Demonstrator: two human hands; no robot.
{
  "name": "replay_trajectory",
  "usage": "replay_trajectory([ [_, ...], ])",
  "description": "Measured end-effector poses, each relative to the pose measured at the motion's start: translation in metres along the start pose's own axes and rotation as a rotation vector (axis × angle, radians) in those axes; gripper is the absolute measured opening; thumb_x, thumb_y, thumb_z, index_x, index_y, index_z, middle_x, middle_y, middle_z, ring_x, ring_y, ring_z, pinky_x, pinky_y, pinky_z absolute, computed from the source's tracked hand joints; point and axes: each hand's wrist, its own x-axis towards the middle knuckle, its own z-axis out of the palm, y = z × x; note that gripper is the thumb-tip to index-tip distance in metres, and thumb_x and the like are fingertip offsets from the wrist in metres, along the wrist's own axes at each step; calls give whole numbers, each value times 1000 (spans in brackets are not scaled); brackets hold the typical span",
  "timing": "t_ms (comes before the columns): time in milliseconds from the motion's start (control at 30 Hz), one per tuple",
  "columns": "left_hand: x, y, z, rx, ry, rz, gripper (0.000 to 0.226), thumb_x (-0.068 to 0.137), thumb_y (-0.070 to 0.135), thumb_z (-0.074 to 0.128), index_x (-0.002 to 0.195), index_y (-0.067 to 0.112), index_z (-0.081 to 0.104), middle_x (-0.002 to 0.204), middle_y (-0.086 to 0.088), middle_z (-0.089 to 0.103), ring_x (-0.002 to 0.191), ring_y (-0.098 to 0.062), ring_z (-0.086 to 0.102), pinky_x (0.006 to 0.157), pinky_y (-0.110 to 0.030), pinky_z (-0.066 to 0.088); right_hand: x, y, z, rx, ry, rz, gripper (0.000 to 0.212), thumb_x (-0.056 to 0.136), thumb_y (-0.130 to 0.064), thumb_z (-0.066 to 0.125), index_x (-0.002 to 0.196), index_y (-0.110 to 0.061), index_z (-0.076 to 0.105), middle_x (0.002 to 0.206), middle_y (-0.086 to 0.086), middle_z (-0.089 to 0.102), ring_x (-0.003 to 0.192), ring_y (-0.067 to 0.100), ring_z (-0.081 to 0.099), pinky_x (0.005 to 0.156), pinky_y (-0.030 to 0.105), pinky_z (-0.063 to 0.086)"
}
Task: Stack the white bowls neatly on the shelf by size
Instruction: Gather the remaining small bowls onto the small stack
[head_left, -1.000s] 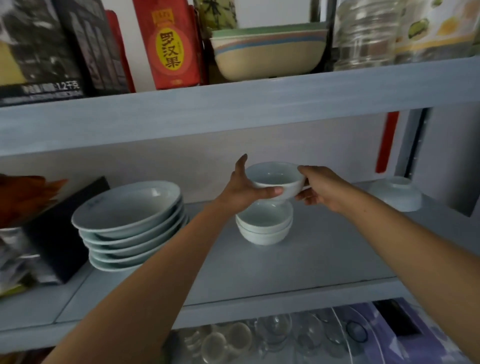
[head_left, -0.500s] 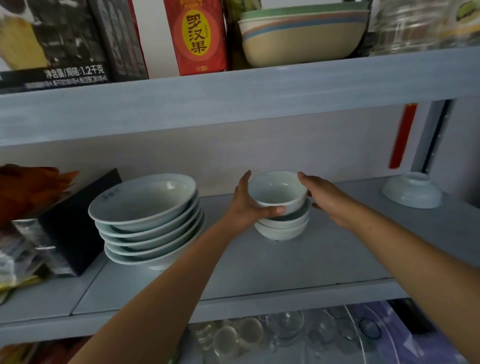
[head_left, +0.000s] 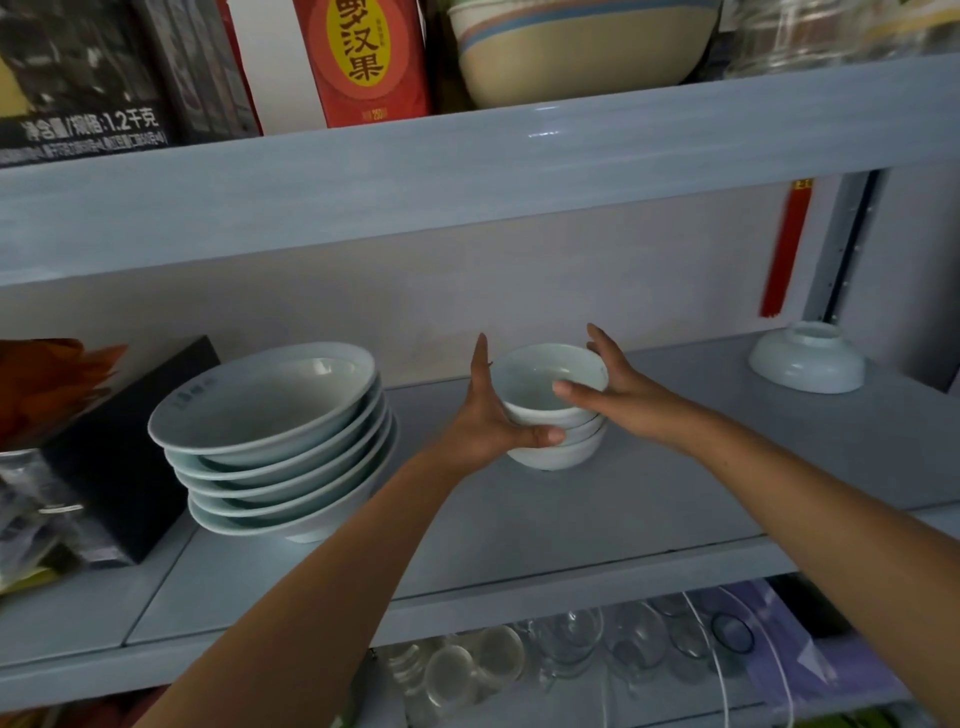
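Red carton (head_left: 363, 57) on the upper shelf, yellow oval label reading 汉果 with a character above cut off by the frame; small white print at its bottom edge is unreadable. Dark package (head_left: 78, 78) to its left shows white text, partly legible: "1.2千克" preceded by blurred characters, smaller lines under it too fuzzy to read. Striped beige bowl (head_left: 576, 52) and a clear glass jar (head_left: 810, 36) also up there, tops cropped. Middle shelf (head_left: 649, 519): small white bowl stack (head_left: 553, 410), three nested, sits mid-shelf near the back wall. Left hand (head_left: 493, 415) cups the stack's left side, thumb across the front of the lower bowls, fingers straight up, partly closed on it. Right hand (head_left: 613, 384) grips the top bowl's right rim, thumb inside the rim, fingers behind. Large white bowl stack (head_left: 275, 441) just left, five or so; top one has a faint grey mark on the rim, not readable. One upturned white bowl (head_left: 808, 358) far right, well apart. Black box (head_left: 119, 457) and an orange bag (head_left: 47, 384) at left, cut off. Red strip (head_left: 784, 249) on the wall, yellow mark on top, illegible. Lower shelf: clear glassware (head_left: 545, 654), blurred, hard to count.
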Motion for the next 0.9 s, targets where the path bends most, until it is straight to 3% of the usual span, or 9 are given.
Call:
replay_trajectory([
  [67,1,-2,1,-16,1,9,143,64,12,87,148,27,-28,148,6,36,130,-6,40,103,-27,37,1,1,0,-29,-20,-8,113,73,-59,65,153,-28,-8,163,-5,4,147,11,14,118,32,17],
  [167,4,-3,0,1,9,25,142,65,11,87,149,25,-27,139,11,42,125,-3,42,97,-22,37,4,3,-1,-41,-17,1,113,74,-60,64,153,-26,-9,162,-5,8,146,13,18,119,34,19],
  [300,7,0,-5,30,-21,20,140,67,12,86,149,23,-28,135,14,43,125,-2,41,96,-20,36,4,1,0,-29,-16,16,120,65,-69,61,153,-28,-9,161,-6,13,145,13,22,119,36,20],
  [433,8,2,-7,29,-46,14,139,68,12,84,148,21,-29,138,12,43,129,-4,40,101,-23,35,4,0,-1,12,-21,21,115,68,-69,58,153,-31,-9,161,-8,12,144,12,23,117,32,20],
  [533,7,-2,-8,29,-82,32,142,67,7,85,146,25,-31,140,12,42,131,-5,40,106,-27,34,2,1,-1,29,-28,11,105,78,-60,59,152,-33,-9,161,-8,13,144,11,24,115,29,21],
  [667,2,-8,-8,59,-64,43,148,62,12,89,145,30,-32,142,10,41,134,-8,40,106,-28,35,-3,5,-5,68,-59,5,114,72,-56,68,152,-34,-11,159,-8,17,141,10,28,117,33,22],
  [800,0,-7,-5,49,-18,51,146,63,11,88,147,27,-29,138,13,41,129,-3,40,103,-23,35,-9,13,-8,111,-133,21,113,82,-22,73,151,-32,-15,154,-7,25,135,4,30,109,24,27],
  [900,0,-5,-5,34,-20,32,144,64,14,88,147,26,-29,140,13,41,130,-3,39,103,-24,35,-9,14,-8,89,-165,38,125,74,-15,80,150,-35,-18,156,-4,26,136,6,32,113,30,29],
])
